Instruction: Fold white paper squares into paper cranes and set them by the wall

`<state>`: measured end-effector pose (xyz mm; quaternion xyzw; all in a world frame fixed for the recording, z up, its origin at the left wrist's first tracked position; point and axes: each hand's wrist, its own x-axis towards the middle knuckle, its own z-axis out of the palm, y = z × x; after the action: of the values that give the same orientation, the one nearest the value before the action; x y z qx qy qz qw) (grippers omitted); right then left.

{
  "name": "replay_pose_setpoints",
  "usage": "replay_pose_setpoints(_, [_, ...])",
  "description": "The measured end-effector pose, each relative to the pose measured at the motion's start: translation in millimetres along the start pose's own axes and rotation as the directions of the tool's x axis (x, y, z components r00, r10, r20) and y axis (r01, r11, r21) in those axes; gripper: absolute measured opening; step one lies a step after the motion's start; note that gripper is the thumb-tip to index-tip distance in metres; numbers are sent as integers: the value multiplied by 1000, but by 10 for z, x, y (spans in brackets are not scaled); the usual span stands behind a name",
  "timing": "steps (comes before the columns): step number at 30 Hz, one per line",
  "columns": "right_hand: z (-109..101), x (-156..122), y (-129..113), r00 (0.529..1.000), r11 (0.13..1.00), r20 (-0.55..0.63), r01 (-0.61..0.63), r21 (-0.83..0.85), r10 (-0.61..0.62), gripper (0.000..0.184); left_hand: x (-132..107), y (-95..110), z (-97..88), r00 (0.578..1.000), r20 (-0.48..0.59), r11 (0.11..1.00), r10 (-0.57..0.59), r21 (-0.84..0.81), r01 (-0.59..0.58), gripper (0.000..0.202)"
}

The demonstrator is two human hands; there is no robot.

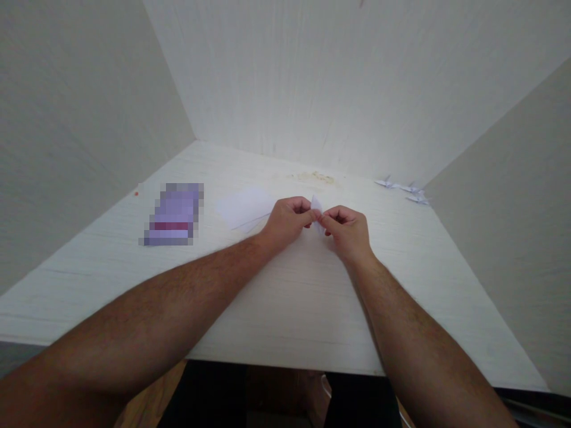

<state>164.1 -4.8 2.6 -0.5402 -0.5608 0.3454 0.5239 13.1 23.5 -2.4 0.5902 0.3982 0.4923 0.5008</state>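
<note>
Between my two hands, above the middle of the table, is a small folded piece of white paper (316, 205). My left hand (292, 215) pinches its left side with thumb and fingers. From the other side my right hand (347, 229) grips it with thumb and forefinger, the fingertips of both hands close together. The paper stands roughly upright, its lower part mostly covered by fingers. Flat white paper sheets (243, 205) lie just left of my left hand, one edge running behind it.
Several small folded paper figures (413, 191) sit at the back right corner. A blurred-out purple rectangular item (173, 214) lies at the left, with a tiny orange bit (136, 194) beyond it. Walls enclose the white table (285, 309) at left, back and right. Brownish stains (319, 177) mark its rear.
</note>
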Motion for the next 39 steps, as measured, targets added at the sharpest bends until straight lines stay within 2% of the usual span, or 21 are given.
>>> replay_pose_setpoints(3, [0, 0, -5, 1000, 1000, 4, -2, -27, 3, 24, 2, 17, -5, 1000, -16, 1000, -12, 29, 13, 25])
replay_pose_setpoints(8, [-19, 26, 31, 999, 999, -48, 0, 54, 2, 17, -17, 52, 3, 999, 23, 999, -36, -23, 37, 23])
replay_pose_setpoints(15, [-40, 44, 94, 999, 993, 10, -45, 109, 45, 14, -12, 87, 5, 999, 11, 998, -39, 50, 38, 15])
replay_pose_setpoints(24, [-15, 21, 51, 999, 998, -31, -41, 56, 43, 15, -3, 69, -4, 1000, 11, 996, -10, 94, 9, 16])
replay_pose_setpoints(27, [-6, 28, 55, 997, 996, -44, -53, 71, 56, 14, -6, 59, -6, 999, 46, 993, -12, 122, 6, 17])
replay_pose_setpoints(34, [-26, 42, 86, 996, 971, -15, -80, 227, 86, 17, -26, 78, -10, 990, 142, 995, -17, 100, 3, 17])
replay_pose_setpoints(39, [-33, 21, 33, 996, 983, 46, -81, 165, 74, 18, -36, 23, -1, 980, 198, 987, -35, 161, 3, 22])
